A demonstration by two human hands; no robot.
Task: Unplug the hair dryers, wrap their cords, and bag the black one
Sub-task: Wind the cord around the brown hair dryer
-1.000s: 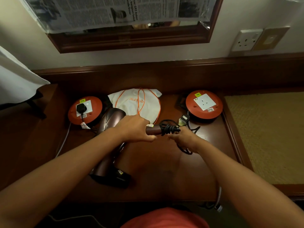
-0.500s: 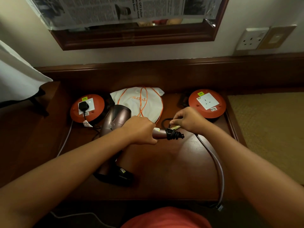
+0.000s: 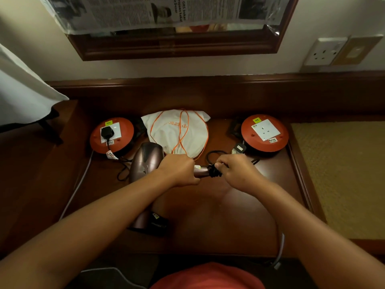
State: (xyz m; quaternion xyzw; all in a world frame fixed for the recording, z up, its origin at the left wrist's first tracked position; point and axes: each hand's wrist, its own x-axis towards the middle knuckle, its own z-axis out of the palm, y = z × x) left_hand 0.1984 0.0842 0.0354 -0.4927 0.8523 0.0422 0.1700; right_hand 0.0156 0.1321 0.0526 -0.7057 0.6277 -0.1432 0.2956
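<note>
My left hand [image 3: 179, 169] grips the handle of a bronze hair dryer [image 3: 147, 161] whose body lies on the desk to the left. Black cord [image 3: 213, 171] is wound in several turns round the handle's end. My right hand [image 3: 235, 170] pinches that cord just beside the coil. The cord's loose loop and its plug [image 3: 239, 148] lie free near the right orange socket reel [image 3: 265, 132]. A black hair dryer [image 3: 155, 224] lies partly under my left forearm; a black plug [image 3: 107, 132] sits in the left orange reel [image 3: 111, 134]. A white drawstring bag [image 3: 177, 132] lies behind.
The wooden desk [image 3: 208, 215] has a raised back ledge and a right rim. A wall socket [image 3: 325, 51] sits upper right, a mirror frame with newspaper above. A grey cable [image 3: 280, 249] hangs off the front edge. A woven mat [image 3: 341, 176] lies to the right.
My right hand has circled round the handle's end with the cord, from below to behind it and back to its right side, adding cord to the coil. My left hand kept its grip.
</note>
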